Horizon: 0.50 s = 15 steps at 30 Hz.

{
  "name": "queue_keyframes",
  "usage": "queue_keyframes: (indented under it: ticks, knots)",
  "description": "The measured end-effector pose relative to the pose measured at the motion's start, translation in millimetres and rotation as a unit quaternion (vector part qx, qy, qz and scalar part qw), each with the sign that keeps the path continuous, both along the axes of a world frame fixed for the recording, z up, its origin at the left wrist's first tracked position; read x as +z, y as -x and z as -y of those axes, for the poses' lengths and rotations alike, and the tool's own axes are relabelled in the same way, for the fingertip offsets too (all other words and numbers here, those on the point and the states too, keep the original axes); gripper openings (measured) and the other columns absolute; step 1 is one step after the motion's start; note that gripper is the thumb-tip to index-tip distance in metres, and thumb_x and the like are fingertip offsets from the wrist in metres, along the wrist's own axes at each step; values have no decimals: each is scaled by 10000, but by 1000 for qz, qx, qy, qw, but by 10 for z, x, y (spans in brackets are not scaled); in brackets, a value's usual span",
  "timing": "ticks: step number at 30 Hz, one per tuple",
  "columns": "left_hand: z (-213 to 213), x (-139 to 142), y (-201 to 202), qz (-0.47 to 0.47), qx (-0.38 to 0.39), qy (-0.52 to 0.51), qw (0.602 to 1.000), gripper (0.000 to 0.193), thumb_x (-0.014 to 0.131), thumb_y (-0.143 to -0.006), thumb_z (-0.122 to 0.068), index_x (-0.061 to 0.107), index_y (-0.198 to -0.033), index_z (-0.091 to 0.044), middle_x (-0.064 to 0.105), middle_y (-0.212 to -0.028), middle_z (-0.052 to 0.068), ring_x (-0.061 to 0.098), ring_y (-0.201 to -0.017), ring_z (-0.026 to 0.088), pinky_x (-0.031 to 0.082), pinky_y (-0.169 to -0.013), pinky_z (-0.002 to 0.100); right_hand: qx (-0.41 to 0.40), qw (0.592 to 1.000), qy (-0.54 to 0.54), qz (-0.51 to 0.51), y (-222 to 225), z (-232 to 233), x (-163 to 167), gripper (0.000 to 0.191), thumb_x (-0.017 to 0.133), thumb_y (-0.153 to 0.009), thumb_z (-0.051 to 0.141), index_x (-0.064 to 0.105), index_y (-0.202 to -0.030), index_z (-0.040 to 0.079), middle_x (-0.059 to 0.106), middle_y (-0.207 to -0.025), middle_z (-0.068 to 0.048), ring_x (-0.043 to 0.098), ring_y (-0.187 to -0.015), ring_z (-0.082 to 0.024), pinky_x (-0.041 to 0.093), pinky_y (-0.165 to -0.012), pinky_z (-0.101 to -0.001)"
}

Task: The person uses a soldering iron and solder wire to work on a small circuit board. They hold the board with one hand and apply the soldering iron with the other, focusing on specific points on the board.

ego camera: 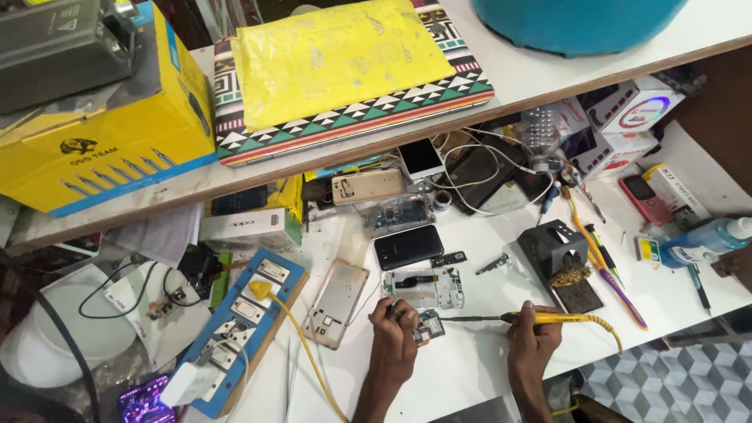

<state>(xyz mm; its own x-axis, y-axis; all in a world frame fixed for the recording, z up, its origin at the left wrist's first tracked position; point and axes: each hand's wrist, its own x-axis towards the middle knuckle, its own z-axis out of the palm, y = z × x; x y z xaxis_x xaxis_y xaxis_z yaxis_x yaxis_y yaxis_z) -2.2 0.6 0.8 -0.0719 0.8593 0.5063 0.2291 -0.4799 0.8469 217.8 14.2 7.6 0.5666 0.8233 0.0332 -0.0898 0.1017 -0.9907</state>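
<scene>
White laminate surface, cluttered with dismantled phone parts. Near its front edge a small green circuit board with metal shields is pinned flat under the left hand; the fingers are pressed together on and beside the board, apparently so that it is kept from sliding. A thin dark tool seems to be pinched there as well, though this cannot be told for certain.

A yellow-handled soldering iron is gripped by the right hand, fingers closed round the handle, the metal tip laid level toward the board's right edge; its yellow cord is trailed off to the right. Just behind that hand a black soldering stand with brass wool cleaner is set, within easy reach for wiping the tip.

Behind the board, toward the middle of the surface, are laid a silver phone mid-frame with black ribbon cable, a black smartphone lying face up and a pale gold phone back cover. At the left edge a blue wooden switchboard with sockets is placed, a yellow plug seated in it.
</scene>
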Motion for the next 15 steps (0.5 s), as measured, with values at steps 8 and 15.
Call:
queue_keyframes:
  ticks: [8, 15]
  knots:
    - [10, 32, -5, 25, -8, 61, 998, 362, 437, -1089, -100, 186, -1337, -19, 555, -893, 128, 537, -782, 212, 488, -804, 386, -14, 1000, -7, 19, -3, 11, 9, 168, 555, -1057, 155, 439, -1018, 40, 495, -676, -32, 437, -528, -90, 375, -472, -259]
    - [12, 28, 6, 29, -18, 62, 997, 355, 428, -1101, -97, 164, -1324, -16, 550, -907, 137, 535, -800, 213, 483, -839, 388, 7, 1000, 14, 9, 12, 20, 42, 173, 548, -1083, 160, 452, -1005, 40, 452, -651, -25, 385, -498, -89, 321, -445, -266]
